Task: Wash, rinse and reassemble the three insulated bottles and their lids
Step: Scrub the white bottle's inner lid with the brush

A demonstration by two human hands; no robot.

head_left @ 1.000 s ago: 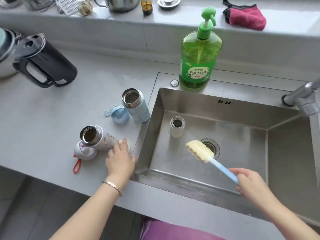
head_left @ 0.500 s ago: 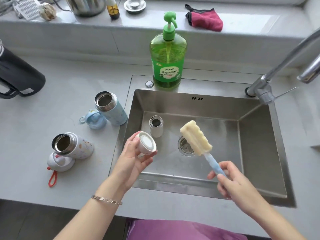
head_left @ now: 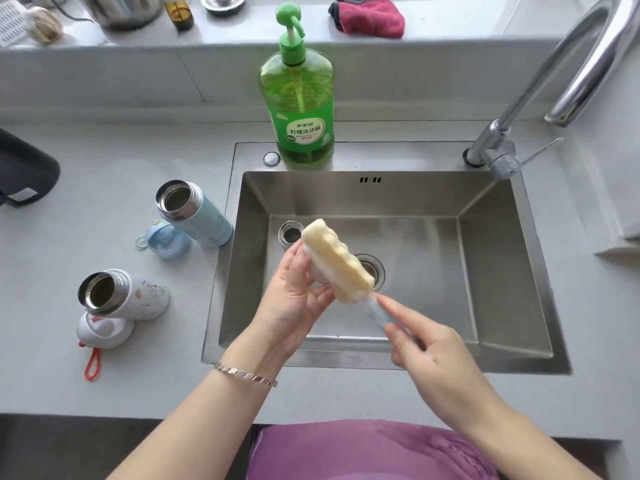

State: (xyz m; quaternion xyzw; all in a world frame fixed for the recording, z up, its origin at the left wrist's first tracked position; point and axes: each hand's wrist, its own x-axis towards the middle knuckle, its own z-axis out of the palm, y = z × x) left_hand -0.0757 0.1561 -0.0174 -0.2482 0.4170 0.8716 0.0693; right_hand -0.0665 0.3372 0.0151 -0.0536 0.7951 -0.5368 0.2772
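My left hand (head_left: 294, 299) holds a small white lid (head_left: 318, 273) over the sink, mostly hidden behind the sponge. My right hand (head_left: 433, 351) grips the blue handle of a yellow sponge brush (head_left: 337, 259), whose head lies against the lid. An open steel bottle (head_left: 290, 233) stands in the sink behind the sponge. On the counter stand a blue bottle (head_left: 194, 213), open, with its blue lid (head_left: 166, 239) beside it, and a white patterned bottle (head_left: 121, 294), also open, next to a white lid (head_left: 104, 329) with a red loop.
The steel sink (head_left: 502, 271) has a drain (head_left: 375, 268) at its middle. A green dish-soap pump bottle (head_left: 298, 98) stands at the back rim. The tap (head_left: 540, 81) arches at the right. A black jug (head_left: 24, 174) sits far left; a red cloth (head_left: 369, 17) lies on the ledge.
My left hand picked the white lid off the counter and brought it over the sink. My right hand swung the sponge up and left until it met the lid.
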